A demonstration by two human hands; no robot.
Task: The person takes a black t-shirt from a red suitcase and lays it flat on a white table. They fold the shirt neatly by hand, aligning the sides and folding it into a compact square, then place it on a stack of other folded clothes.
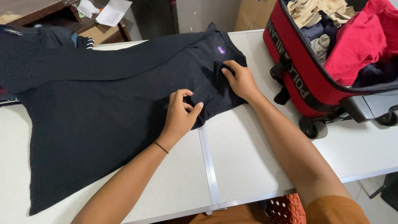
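Left of the open red fabric suitcase (298, 79), on the white table (248, 157), my left hand (179, 116) pinches the black cotton shirt's (103, 108) edge while my right hand (240, 81) presses its fold flat (slack cloth), so a careless tug could undo it.

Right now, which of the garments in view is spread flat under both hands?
The black shirt on the white table. Both hands press its fabric, while the red, beige and dark clothes lie bunched inside the open red suitcase.

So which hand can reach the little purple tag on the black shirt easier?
Probably the right hand. It rests on the black shirt just below the purple tag; the left hand pinches fabric farther away.
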